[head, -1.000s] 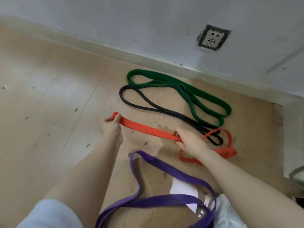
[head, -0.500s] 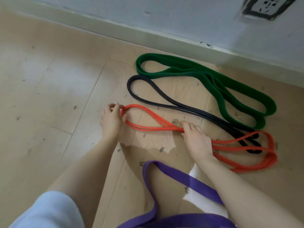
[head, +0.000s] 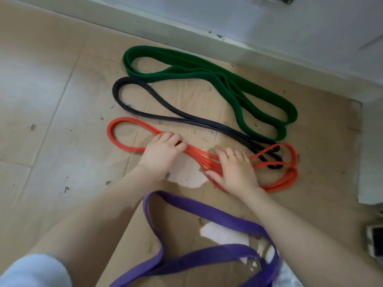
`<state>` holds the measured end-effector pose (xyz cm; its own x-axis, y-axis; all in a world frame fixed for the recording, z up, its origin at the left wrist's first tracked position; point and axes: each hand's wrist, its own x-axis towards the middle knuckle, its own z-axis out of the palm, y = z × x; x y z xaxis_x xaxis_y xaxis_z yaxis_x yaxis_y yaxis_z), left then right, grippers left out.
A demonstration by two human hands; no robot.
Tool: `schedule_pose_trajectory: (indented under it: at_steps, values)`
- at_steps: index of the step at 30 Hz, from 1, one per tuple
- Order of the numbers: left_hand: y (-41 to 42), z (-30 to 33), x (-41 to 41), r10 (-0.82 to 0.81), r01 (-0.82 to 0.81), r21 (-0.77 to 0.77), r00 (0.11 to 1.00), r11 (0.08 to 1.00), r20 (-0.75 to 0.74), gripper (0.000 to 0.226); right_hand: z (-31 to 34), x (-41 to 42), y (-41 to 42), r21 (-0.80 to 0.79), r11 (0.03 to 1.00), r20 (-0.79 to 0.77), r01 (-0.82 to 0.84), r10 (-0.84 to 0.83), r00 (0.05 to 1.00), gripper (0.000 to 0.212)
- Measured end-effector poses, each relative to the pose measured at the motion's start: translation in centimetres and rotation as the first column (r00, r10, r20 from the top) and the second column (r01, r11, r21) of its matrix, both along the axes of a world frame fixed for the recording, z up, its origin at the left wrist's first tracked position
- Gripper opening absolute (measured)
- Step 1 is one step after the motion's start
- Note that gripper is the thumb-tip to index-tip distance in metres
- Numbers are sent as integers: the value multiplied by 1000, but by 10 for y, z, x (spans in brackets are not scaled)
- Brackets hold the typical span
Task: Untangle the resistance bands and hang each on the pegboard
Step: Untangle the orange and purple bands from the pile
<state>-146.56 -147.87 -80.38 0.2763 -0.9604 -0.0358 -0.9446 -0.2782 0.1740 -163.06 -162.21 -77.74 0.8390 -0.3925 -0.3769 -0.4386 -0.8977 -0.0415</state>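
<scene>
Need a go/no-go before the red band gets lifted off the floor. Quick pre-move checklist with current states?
1. Both hands on the red band: ok; left hand and right hand rest on its bunched middle.
2. Firm grip on it: cannot tell; the fingers lie over the strands.
3. Red clear of the black band: not ok; their right-end loops overlap.
4. Green band separate: ok.
5. Purple band separate: ok; it lies nearer the person.
6. Pegboard in view: not ok.
</scene>
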Motion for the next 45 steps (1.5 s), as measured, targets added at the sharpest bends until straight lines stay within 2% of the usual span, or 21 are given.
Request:
schedule_pose_trajectory:
  at_steps: [2, 5, 8, 11, 14, 17, 20, 22, 26, 29, 33, 36, 38, 42, 45]
  values:
    - [0, 1, 0, 17, -17, 28, 1000, 999, 3, 74, 6, -28, -24, -55, 997, -95, -50, 45, 994, 69]
    - [0, 2, -4, 20, -22, 90, 999, 996, 29, 81, 12, -57, -44, -139, 965, -195, -222, 193, 962, 62]
    - [-2, 9, -8, 30, -41, 161, 997, 986, 66, 90, 15, -68, -40, -120, 953, -195, -279, 253, 948, 66]
    - [-3, 14, -10, 13, -27, 175, 997, 984, 82, 83, 19, -78, -39, -59, 984, -216, -171, 155, 964, 63]
    - [6, 16, -12, -15, -5, 202, 995, 979, 100, 74, 12, -89, -49, 49, 989, -243, 142, -126, 962, 54]
    - [18, 13, -18, 2, -20, 202, 996, 979, 88, 71, 3, -86, -43, 33, 979, -144, 200, -194, 970, 43]
    - [19, 13, -23, 56, -83, 231, 991, 969, 121, 82, 0, -81, -37, -39, 975, -51, 217, -219, 974, 35]
    - [17, 16, -25, 90, -119, 258, 988, 959, 123, 86, 1, -91, -38, -107, 984, -33, 141, -145, 989, 44]
    - [20, 7, -29, 126, -142, 260, 989, 955, 77, 76, 4, -120, -45, -142, 990, -193, 21, -48, 980, 91]
    - [26, 1, -32, 150, -154, 239, 988, 959, 34, 63, 2, -110, -34, -144, 990, -116, -10, -7, 993, 99]
    - [25, 0, -29, 185, -170, 222, 981, 960, -49, 67, -12, -74, -6, -114, 987, 55, -118, 125, 991, 85]
    - [24, 1, -22, 99, -91, 257, 995, 962, -21, 89, -15, -55, -4, -140, 987, 53, -77, 85, 995, 51]
    - [19, 4, -19, 78, -76, 296, 997, 952, 5, 95, -14, -51, -8, -158, 985, 18, -71, 74, 997, 39]
    - [15, 3, -23, 121, -119, 294, 993, 948, 12, 74, -7, -46, -6, -150, 989, 46, -6, 14, 999, 32]
    - [20, 11, -24, 113, -115, 210, 993, 971, 21, 65, 12, -44, 18, -59, 996, 224, -61, 73, 972, 39]
